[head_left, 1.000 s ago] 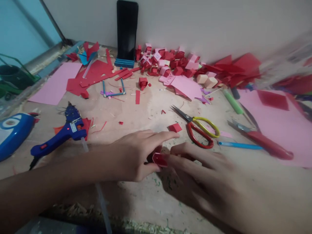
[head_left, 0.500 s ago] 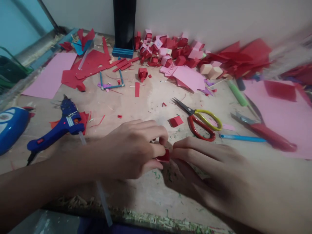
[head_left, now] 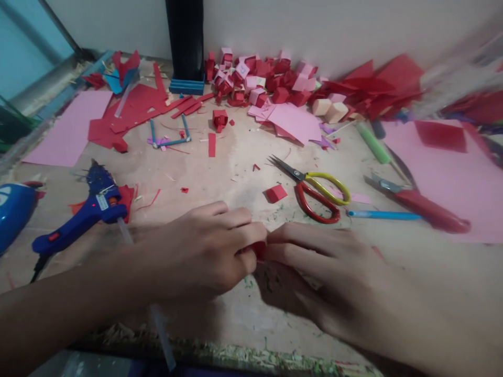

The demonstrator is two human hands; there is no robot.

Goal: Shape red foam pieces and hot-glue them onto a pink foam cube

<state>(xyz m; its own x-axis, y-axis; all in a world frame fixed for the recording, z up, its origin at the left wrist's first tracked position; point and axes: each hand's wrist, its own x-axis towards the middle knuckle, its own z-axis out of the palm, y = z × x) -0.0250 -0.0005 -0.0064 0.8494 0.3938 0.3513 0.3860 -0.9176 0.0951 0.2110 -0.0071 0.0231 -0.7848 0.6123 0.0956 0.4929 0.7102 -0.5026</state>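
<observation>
Between my two hands, low over the middle of the table, is a small folded piece of red paper (head_left: 259,250), mostly covered by fingers. My left hand (head_left: 220,246) is closed on it, thumb and fingers around its sides. The fingertips of my right hand (head_left: 310,256) are pressed together against the paper's right side. Just beyond the hands lies a small red paper piece (head_left: 276,193). Scissors (head_left: 310,186) with one yellow and one red handle rest open past my right hand. A blue hot glue gun (head_left: 96,201) with a clear glue stick lies left of my left hand.
At the back, small red and pink paper boxes (head_left: 251,78) are heaped beside a black post (head_left: 185,42). A red-handled cutter (head_left: 428,207), a blue pen-like stick (head_left: 383,215) and pink sheets (head_left: 436,173) lie right. A blue-and-white object (head_left: 15,214) sits at the left edge.
My right fingertips have come up to the red paper and now touch it. My left fingers have curled further around it. The whole view has shifted slightly.
</observation>
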